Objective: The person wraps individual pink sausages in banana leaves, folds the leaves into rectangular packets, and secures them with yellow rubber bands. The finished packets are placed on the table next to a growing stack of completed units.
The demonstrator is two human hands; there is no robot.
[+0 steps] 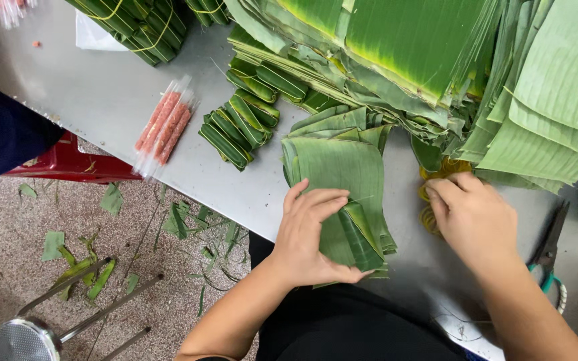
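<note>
My left hand [312,234] grips a small folded banana-leaf parcel [354,235] on top of a stack of cut leaf pieces [336,164] at the table's near edge. My right hand [473,217] rests to the right, fingers curled over a pile of yellow rubber bands [436,175]. I cannot tell whether it has hold of one.
Finished leaf-wrapped parcels [241,124] lie left of the stack, next to clear-wrapped pink meat sticks [165,127]. Large banana leaves [436,60] cover the back of the metal table [102,87]. Scissors [548,254] lie at the right. A red stool [68,164] and leaf scraps are on the floor.
</note>
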